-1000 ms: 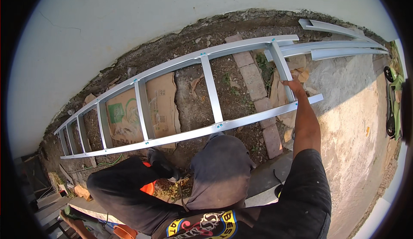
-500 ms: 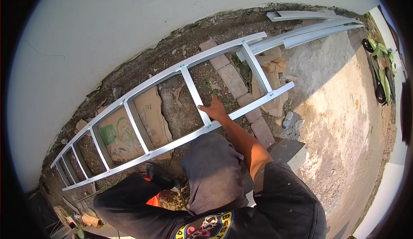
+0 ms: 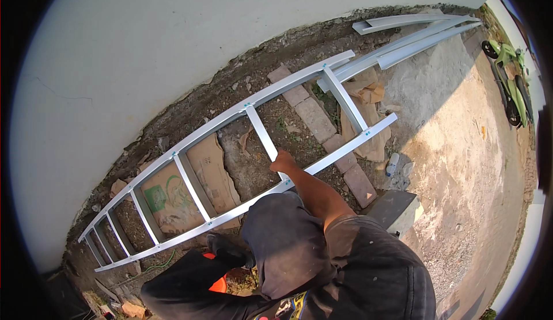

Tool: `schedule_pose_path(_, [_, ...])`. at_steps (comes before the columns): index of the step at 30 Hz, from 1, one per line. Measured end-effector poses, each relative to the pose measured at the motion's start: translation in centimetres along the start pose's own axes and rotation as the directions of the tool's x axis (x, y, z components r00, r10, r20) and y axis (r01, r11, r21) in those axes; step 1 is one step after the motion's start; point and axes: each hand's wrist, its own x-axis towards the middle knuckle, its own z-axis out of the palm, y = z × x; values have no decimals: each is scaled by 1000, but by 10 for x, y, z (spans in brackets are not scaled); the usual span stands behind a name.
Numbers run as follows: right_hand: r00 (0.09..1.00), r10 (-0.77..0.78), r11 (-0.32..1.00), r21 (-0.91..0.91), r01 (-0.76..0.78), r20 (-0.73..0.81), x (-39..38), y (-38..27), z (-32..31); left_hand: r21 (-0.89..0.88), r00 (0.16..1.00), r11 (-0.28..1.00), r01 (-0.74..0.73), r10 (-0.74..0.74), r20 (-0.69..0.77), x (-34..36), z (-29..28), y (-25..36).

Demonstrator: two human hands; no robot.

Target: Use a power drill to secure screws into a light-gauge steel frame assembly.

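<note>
An aluminium ladder lies over soil, bricks and cardboard, slanting from the lower left to the upper right, with blue-green fasteners at its rung joints. My right hand is closed on one of its rungs, second from the upper-right end, just above the lower rail. My forearm reaches up to it from the lower right, over my bent knee. My left hand is out of sight.
A white wall borders the far side. Metal channels lie at upper right. Concrete ground stretches rightward to a green motorbike. Cardboard, pale bricks, a plastic bottle and an orange object lie about.
My right hand left the end rung, moved left to the neighbouring rung and closed on it. The view has also turned, so the ladder sits more slanted in the picture.
</note>
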Motion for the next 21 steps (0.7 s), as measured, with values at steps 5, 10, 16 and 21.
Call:
schedule_pose_path(5, [994, -52, 992, 114, 63, -98, -10, -9, 3, 6, 1000, 1000, -2, 2, -18, -5, -13, 13])
schedule_pose_path(10, [986, -138, 966, 208, 155, -97, -16, -10, -3, -6, 1000, 1000, 17, -17, -11, -8, -10, 9])
schedule_pose_path(16, [949, -119, 932, 296, 209, -292, -60, -41, -41, -23, 999, 1000, 19, -20, -27, -21, -22, 17])
schedule_pose_path(21, [939, -149, 892, 368, 262, -309, -85, -29, -133, -39, 998, 998, 45, -46, -48, -30, -40, 7])
